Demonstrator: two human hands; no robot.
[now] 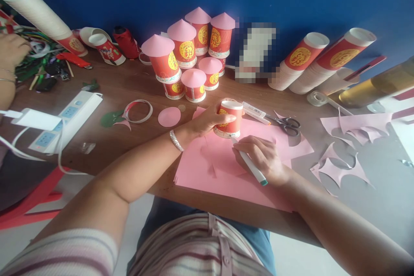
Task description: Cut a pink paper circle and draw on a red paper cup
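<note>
My left hand (211, 119) is closed round a red paper cup (230, 117) with a yellow emblem and a white band at its lower edge. A white marker (250, 164) with a green end is gripped in my right hand (261, 155), its tip close to the cup's lower band; whether it touches, I cannot tell. Both hands are over a stack of pink paper (203, 177). Just behind the cup lies another white marker (255, 112), and scissors (287, 125) rest to its right. A pink paper circle (169, 117) lies to the left.
Several red cups with pink cone roofs (182, 30) stand at the back. Stacked cups (297, 60) lean at back right, near pink scraps (346, 170). On the left are a power strip (66, 120), a paper ring (138, 111) and another person's hand (13, 49).
</note>
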